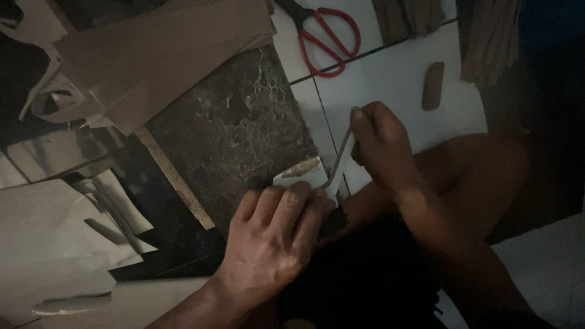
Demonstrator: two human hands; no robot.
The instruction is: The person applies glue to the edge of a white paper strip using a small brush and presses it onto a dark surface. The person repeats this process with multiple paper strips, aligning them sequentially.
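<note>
My left hand (274,234) presses flat on a small pale piece of material (301,173) that lies at the near edge of a dark mottled stone slab (234,131). My right hand (381,143) is closed around a thin curved metal tool (340,159), whose tip meets the right edge of the pale piece. Both hands are close together near the middle of the head view, in dim light. My bent legs fill the lower right.
Red-handled scissors (329,39) lie on the white tiled floor (390,79) at the top. A small brown oblong piece (433,85) lies to their right. Brown sheets (164,49) are stacked at the upper left, and pale cut sheets (55,237) lie at the left.
</note>
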